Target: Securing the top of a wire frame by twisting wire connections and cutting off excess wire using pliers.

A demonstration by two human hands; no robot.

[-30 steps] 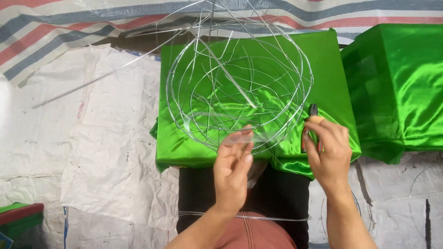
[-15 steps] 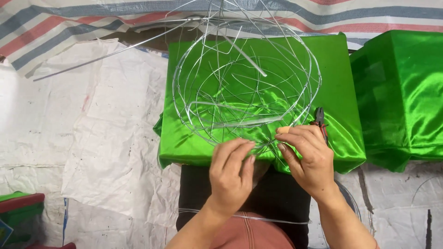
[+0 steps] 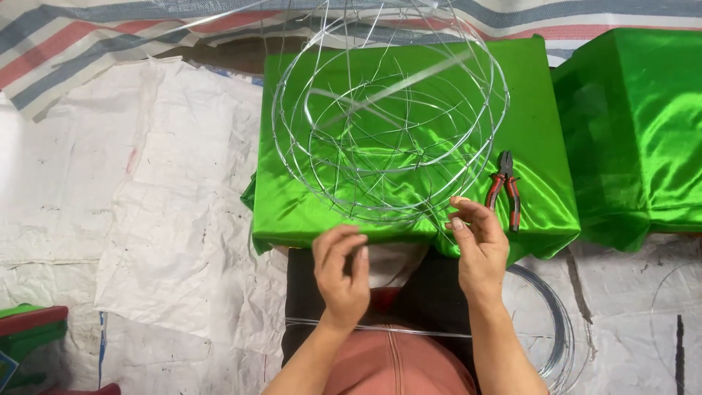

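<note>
A round cage of thin silver wire [image 3: 387, 124] stands on a box covered in shiny green cloth [image 3: 292, 205]. My right hand [image 3: 477, 245] is at the cage's near rim, thumb and forefinger pinched on a fine wire strand there. My left hand [image 3: 342, 269] hovers just below the box's front edge, a little apart from the cage. Its fingers are curled toward the thumb, and I cannot see whether anything is between them. Red-handled pliers [image 3: 506, 189] lie on the green cloth just beyond my right hand.
A second green-covered box [image 3: 636, 132] stands to the right. A coil of wire [image 3: 559, 329] lies on the floor by my right forearm, and one strand crosses my lap [image 3: 380, 329]. White sacking [image 3: 146, 219] covers the floor, and a striped tarp [image 3: 73, 44] lies behind it.
My right hand let go of the pliers, which now lie on the cloth. My left hand drew back from the cage's rim toward me.
</note>
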